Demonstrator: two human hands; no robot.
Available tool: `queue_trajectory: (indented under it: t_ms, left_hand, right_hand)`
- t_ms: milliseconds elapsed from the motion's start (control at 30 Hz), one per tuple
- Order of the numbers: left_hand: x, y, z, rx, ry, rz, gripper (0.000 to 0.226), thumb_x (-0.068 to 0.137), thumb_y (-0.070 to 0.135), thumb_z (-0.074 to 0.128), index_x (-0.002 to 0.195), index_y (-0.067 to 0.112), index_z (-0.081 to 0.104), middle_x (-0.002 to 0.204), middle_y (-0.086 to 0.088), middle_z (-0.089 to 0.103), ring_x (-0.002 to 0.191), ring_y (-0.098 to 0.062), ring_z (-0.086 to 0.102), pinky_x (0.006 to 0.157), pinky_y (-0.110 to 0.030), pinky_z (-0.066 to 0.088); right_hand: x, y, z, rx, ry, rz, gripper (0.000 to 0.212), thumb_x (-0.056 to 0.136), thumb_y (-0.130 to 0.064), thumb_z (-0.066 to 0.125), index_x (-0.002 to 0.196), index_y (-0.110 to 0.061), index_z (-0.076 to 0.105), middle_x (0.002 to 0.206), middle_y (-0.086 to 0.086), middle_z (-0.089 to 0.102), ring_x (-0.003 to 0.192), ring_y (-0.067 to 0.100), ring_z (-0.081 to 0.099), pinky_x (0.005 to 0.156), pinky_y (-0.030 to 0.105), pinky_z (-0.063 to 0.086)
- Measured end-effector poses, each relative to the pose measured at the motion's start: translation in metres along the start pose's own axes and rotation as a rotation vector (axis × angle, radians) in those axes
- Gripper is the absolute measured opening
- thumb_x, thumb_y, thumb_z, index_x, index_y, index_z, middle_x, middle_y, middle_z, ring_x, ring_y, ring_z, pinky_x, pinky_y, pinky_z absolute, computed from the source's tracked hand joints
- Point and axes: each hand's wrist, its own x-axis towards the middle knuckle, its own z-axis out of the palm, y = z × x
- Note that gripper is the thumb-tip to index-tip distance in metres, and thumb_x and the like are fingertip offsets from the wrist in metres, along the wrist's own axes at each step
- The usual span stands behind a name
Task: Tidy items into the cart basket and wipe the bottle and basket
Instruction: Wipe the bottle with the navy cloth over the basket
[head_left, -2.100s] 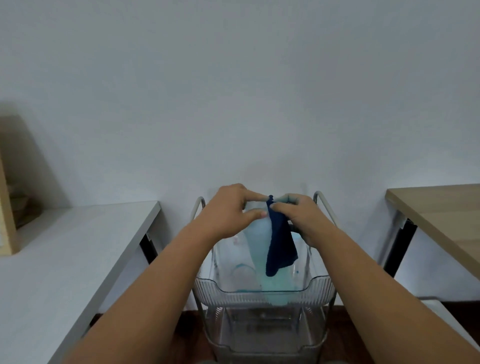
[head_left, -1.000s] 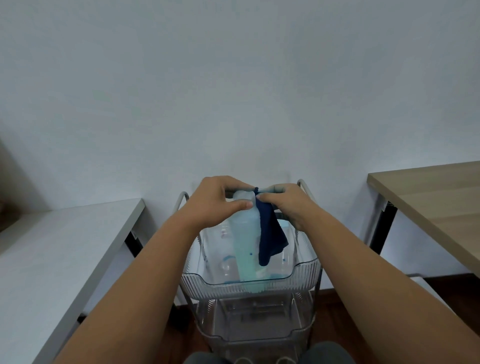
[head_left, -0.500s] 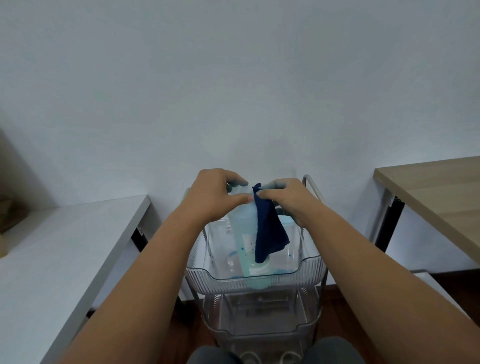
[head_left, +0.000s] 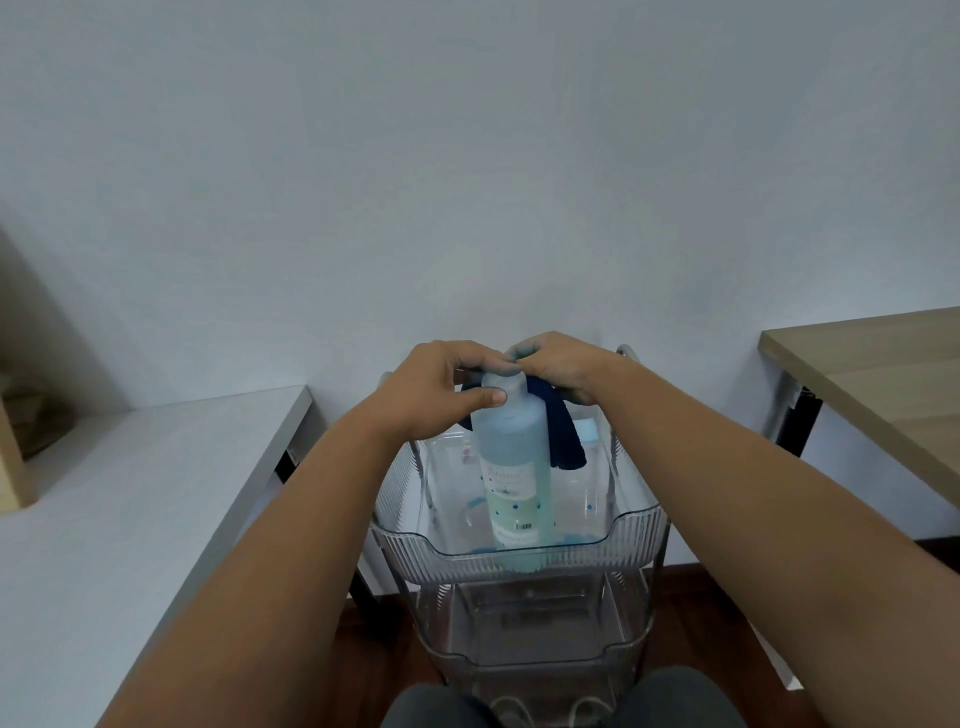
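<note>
At the centre of the frame, a pale blue bottle (head_left: 514, 467) stands upright in the top basket (head_left: 519, 558) of a clear plastic cart, its base inside the basket's ribbed front wall. The left hand (head_left: 441, 387) is closed around the bottle's neck and shoulder, thumb pressed across the front just under the cap. The right hand (head_left: 561, 366) is closed on a dark blue cloth (head_left: 563, 436) at the bottle's top; the two hands touch each other above the cap. The cloth hangs down the right side of the bottle, against it, and a small corner of it also shows to the left of the bottle, below the left hand. The label on the lower half of the bottle is too blurred to read.

Other small things lie in the basket around the bottle's base, seen through the clear walls, but they cannot be made out. A second basket (head_left: 535, 654) sits below the top one in the lower centre of the frame.

A white bench (head_left: 130, 519) fills the lower left of the frame, beside the cart. A wooden bench (head_left: 883, 374) stands at the right edge. The person's dark-clad knees (head_left: 675, 699) show at the bottom edge. A plain pale wall fills the upper half.
</note>
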Motion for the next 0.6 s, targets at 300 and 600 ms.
queue_trajectory:
  t_ms: [300, 600]
  left_hand:
    - [-0.007, 0.0, 0.012, 0.06, 0.046, 0.068, 0.029, 0.082, 0.01, 0.076, 0.107, 0.024, 0.074, 0.116, 0.005, 0.069, 0.108, -0.009, 0.063, 0.098, -0.029, 0.049]
    - [-0.007, 0.004, 0.014, 0.141, 0.153, 0.074, 0.027, 0.08, 0.014, 0.079, 0.106, 0.018, 0.075, 0.105, -0.005, 0.068, 0.097, -0.018, 0.066, 0.091, -0.03, 0.053]
  right_hand:
    - [-0.033, 0.027, -0.005, 0.097, 0.155, -0.073, 0.009, 0.074, -0.024, 0.073, 0.082, -0.022, 0.075, 0.075, -0.004, 0.074, 0.071, 0.01, 0.067, 0.062, 0.026, 0.053]
    - [-0.049, 0.027, 0.001, 0.087, 0.262, -0.076, 0.009, 0.08, -0.023, 0.072, 0.085, -0.016, 0.069, 0.081, -0.001, 0.07, 0.073, 0.012, 0.062, 0.064, 0.028, 0.049]
